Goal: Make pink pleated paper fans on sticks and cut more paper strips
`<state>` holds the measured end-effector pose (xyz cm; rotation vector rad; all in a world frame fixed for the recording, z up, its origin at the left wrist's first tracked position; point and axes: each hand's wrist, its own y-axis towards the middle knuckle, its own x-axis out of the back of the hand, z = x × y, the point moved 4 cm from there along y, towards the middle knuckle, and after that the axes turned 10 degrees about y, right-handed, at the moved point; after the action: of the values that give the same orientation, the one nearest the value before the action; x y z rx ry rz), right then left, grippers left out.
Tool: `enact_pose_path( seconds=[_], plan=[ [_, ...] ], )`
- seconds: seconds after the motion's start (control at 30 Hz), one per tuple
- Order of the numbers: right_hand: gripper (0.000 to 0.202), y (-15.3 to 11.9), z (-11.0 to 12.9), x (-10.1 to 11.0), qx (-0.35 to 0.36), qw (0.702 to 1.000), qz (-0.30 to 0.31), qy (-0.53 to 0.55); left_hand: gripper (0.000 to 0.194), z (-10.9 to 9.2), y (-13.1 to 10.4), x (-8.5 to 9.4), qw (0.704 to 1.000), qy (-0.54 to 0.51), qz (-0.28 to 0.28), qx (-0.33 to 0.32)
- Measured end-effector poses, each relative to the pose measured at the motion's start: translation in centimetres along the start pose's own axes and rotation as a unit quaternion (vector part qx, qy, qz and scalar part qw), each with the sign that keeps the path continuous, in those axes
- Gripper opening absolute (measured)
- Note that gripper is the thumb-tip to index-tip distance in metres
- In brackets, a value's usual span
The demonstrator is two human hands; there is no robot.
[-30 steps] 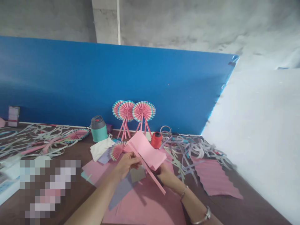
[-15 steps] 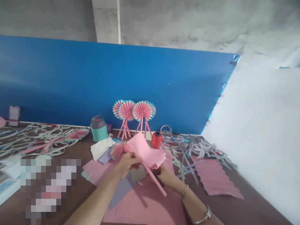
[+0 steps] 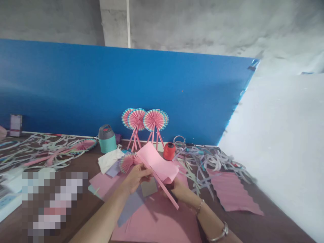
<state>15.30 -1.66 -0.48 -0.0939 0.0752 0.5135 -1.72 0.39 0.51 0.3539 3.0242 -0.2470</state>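
A curled pink paper sheet [image 3: 159, 162] is held up above the table, with a narrow pink strip [image 3: 167, 192] along its lower edge slanting down to the right. My left hand [image 3: 138, 176] pinches the sheet and strip at their left end, thumb on top. My right hand [image 3: 177, 189], partly under the sheet, is closed round a dark tool whose shape is mostly hidden, close to the strip. Below both hands lies a large pink sheet [image 3: 162, 222]. A half-opened pleated paper fan [image 3: 128, 162] rests just beyond my left hand.
Pink paper fans [image 3: 154, 120] stand against the blue panel [image 3: 76, 87]. Nearby are a teal bottle [image 3: 107, 143] and a red thread spool [image 3: 169, 151]. Paper strips [image 3: 212, 162] pile up on both sides. A wavy pink sheet [image 3: 234, 192] lies at right.
The held pink sheet and strip have shifted very slightly to the left, and the strip's lower end sits a little higher. Both hands keep nearly the same place.
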Motion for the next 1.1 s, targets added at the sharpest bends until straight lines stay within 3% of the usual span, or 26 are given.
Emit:
enact_pose_path(
  seconds=[0.33, 0.93, 1.1],
  plan=[
    [0.011, 0.7, -1.0, 0.5, 0.019, 0.994, 0.023, -0.101, 0.035, 1.3, 0.4, -0.6, 0.999, 0.002, 0.038, -0.004],
    [0.019, 0.5, -0.3, -0.1, -0.004, 0.997, 0.017, -0.069, 0.035, 1.3, 0.4, -0.8, 0.999, 0.007, 0.033, 0.003],
    [0.024, 0.8, -1.2, 0.4, -0.024, 0.998, 0.002, -0.062, 0.036, 1.2, 0.3, -0.8, 0.999, 0.008, 0.033, 0.005]
  ],
)
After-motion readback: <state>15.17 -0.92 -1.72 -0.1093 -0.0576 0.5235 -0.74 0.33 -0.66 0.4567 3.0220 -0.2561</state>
